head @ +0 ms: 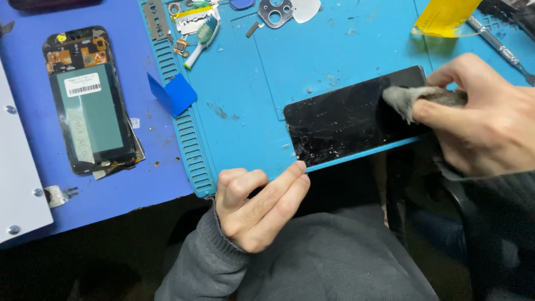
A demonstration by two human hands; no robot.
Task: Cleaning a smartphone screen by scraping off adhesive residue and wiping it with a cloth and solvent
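Right hand [485,120] is pinching a grey cloth [409,97] on the cracked screen [351,120] at the mat's [239,111] near edge; left hand [259,203], fingers curled, is bracing its corner. Loose shards could cut fingertips.

Black glass phone screen [348,120], flat and face up, long side running left to right, slightly tilted so the right end sat farther away. Cracked badly at the near left corner, with white splinters and fine fracture lines spreading toward the middle. Lay along the near edge of the surface, just beyond the left hand [256,206], whose extended fingertip touched that edge below the cracked corner. Right end covered by the right hand [479,117]. Small grey cloth [409,97], crumpled and fuzzy, pinched in the right hand's fingertips and pressed onto the glass near the far right corner.
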